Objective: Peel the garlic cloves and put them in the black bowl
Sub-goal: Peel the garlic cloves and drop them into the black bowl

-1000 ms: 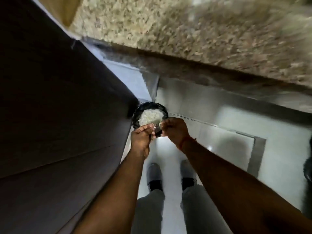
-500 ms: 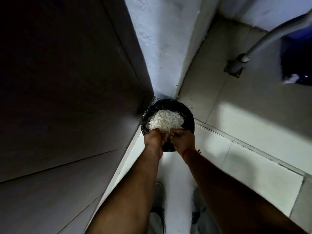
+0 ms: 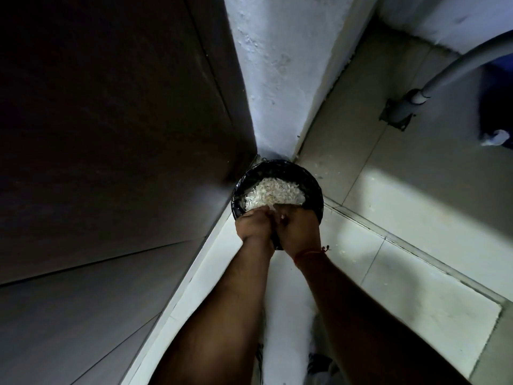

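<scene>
Against the far corner sat the black bin [image 3: 311, 180], now larger in view since you leaned closer. Over its near rim your left hand [image 3: 254, 222] and right hand [image 3: 298, 227] pressed together, pinching a clove [image 3: 273, 209], probably shedding peel.

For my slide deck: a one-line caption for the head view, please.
Both hands, left and right, work together over a black container lined with a bag and filled with white peels, set in a floor corner.
</scene>
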